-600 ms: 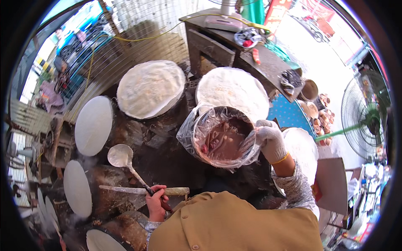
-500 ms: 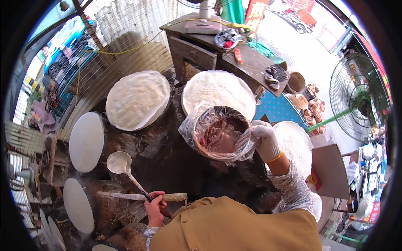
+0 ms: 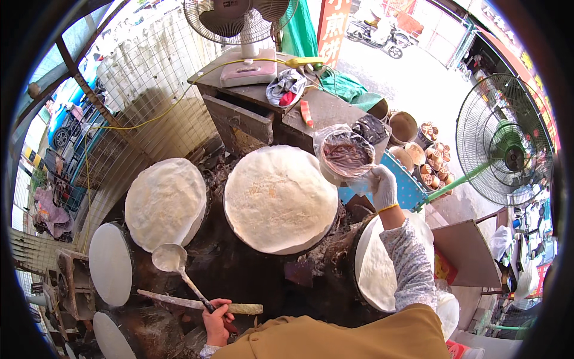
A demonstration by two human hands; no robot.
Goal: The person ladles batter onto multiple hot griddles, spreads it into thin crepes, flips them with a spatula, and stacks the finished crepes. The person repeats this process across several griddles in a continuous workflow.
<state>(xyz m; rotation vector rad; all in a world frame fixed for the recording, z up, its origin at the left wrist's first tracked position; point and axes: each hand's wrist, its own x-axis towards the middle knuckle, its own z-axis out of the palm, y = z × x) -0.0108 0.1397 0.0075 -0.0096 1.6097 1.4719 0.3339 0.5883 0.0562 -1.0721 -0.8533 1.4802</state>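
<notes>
My right hand point(image 3: 382, 185), in a white glove, grips the rim of a plastic-lined bowl point(image 3: 345, 157) of dark brown paste, held out to the right beyond the stove. My left hand point(image 3: 216, 320) holds the dark handle of a metal ladle point(image 3: 170, 258) whose cup rests near the left flatbread. A large round flatbread point(image 3: 280, 200) lies on the middle griddle, another flatbread point(image 3: 165, 202) on the left griddle, and a third flatbread point(image 3: 375, 263) under my right forearm.
A long flat wooden stick point(image 3: 179, 303) lies across the stove by my left hand. Pale round griddle discs point(image 3: 110, 264) line the left side. A table point(image 3: 335, 110) behind holds a fan point(image 3: 245, 24), cloth and tools. A green standing fan point(image 3: 508, 149) and several pots are to the right.
My right hand has carried the bowl from over the middle of the stove out to the right and farther away. The view has tilted up. My left hand keeps the ladle in place.
</notes>
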